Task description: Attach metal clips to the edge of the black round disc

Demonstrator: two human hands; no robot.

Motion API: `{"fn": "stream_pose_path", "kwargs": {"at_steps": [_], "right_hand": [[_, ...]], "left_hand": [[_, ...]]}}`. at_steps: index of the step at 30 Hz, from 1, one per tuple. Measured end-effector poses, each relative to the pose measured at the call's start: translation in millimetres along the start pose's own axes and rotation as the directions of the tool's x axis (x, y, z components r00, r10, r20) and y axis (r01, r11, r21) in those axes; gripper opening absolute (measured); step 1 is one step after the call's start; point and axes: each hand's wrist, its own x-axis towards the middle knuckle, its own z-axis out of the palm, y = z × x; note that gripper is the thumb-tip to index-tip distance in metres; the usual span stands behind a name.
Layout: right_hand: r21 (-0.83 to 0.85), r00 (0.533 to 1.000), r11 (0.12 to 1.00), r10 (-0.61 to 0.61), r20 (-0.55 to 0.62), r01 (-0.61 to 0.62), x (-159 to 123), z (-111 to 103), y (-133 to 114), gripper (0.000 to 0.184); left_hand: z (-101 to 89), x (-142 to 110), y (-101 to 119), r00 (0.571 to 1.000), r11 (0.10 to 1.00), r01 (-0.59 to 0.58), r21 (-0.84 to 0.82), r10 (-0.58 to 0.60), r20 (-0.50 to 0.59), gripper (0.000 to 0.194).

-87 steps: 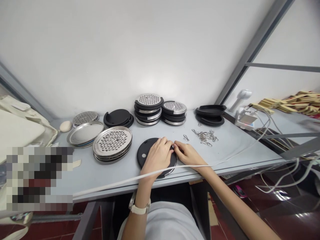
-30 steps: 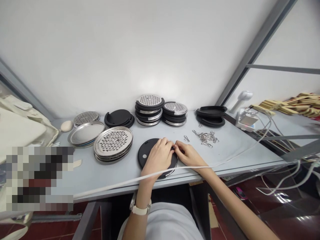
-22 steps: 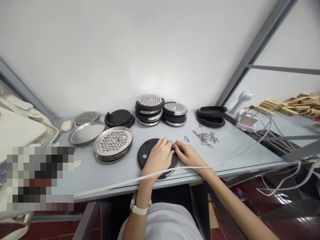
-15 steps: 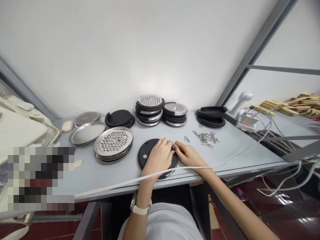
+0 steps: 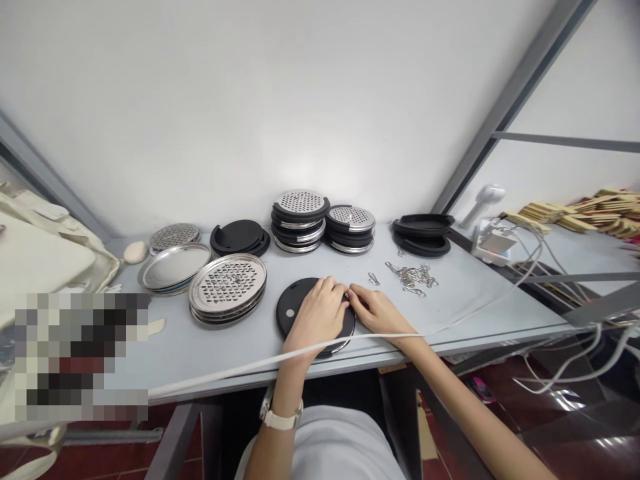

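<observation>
The left hand (image 5: 317, 317) lies palm down across a black disc (image 5: 289, 328), fingers bent, its thumb and forefinger by the rim on the right; I can't tell whether it grips or only presses. The right hand (image 5: 376, 310) has thumb and forefinger drawn together at that same rim, but whatever sits between them is hidden. The disc lies flat under the left hand, close to the desk's front edge, round and so without a long axis. A white cable (image 5: 310, 345) crosses above the left wrist. Just beyond the right fingers is a single metal clip (image 5: 374, 279), and farther toward the desk's right edge lies a loose pile of clips (image 5: 413, 275); the right hand is the nearer to both. Left of the disc, well within the desk (image 5: 200, 343), sits a stack of grater plates (image 5: 227, 283). Two taller stacks (image 5: 300, 202) (image 5: 351, 217) stand along the back edge, with black holders (image 5: 423, 245) near the back right corner
</observation>
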Motion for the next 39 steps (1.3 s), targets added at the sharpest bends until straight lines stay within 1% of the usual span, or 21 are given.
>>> {"fn": "stream_pose_path", "kwargs": {"at_steps": [6, 16, 23, 25, 30, 39], "right_hand": [[0.053, 1.0, 0.999, 0.001, -0.015, 0.0, -1.3, -0.9, -1.8, 0.027], [0.066, 1.0, 0.998, 0.004, -0.02, -0.003, -2.0, 0.4, -1.7, 0.026], [0.105, 0.999, 0.994, 0.014, -0.045, -0.009, -1.5, 0.0, -2.6, 0.029], [0.101, 0.999, 0.995, 0.017, -0.051, -0.012, -1.3, -0.1, -2.4, 0.029], [0.064, 0.999, 0.998, 0.019, -0.051, -0.016, -0.9, -0.3, -2.2, 0.028], [0.012, 1.0, 1.0, 0.013, -0.02, -0.013, -0.8, -0.4, -0.3, 0.027]], "left_hand": [[-3.1, 0.1, 1.8, 1.0, 1.0, -0.005, -0.011, 0.005, 0.011, 0.014], [-4.4, 0.4, 1.2, 1.0, 1.0, -0.01, -0.018, 0.01, 0.029, 0.012], [-2.9, 1.0, 1.7, 0.999, 1.0, 0.013, -0.017, -0.013, 0.037, 0.011], [-2.5, 1.3, 1.6, 1.0, 0.999, 0.02, -0.043, -0.019, 0.024, 0.011], [-2.4, 0.6, 1.8, 0.999, 0.991, 0.044, -0.124, -0.045, -0.004, 0.025], [-1.4, -1.1, 1.3, 0.999, 0.993, 0.023, -0.116, -0.026, -0.028, 0.02]]}}
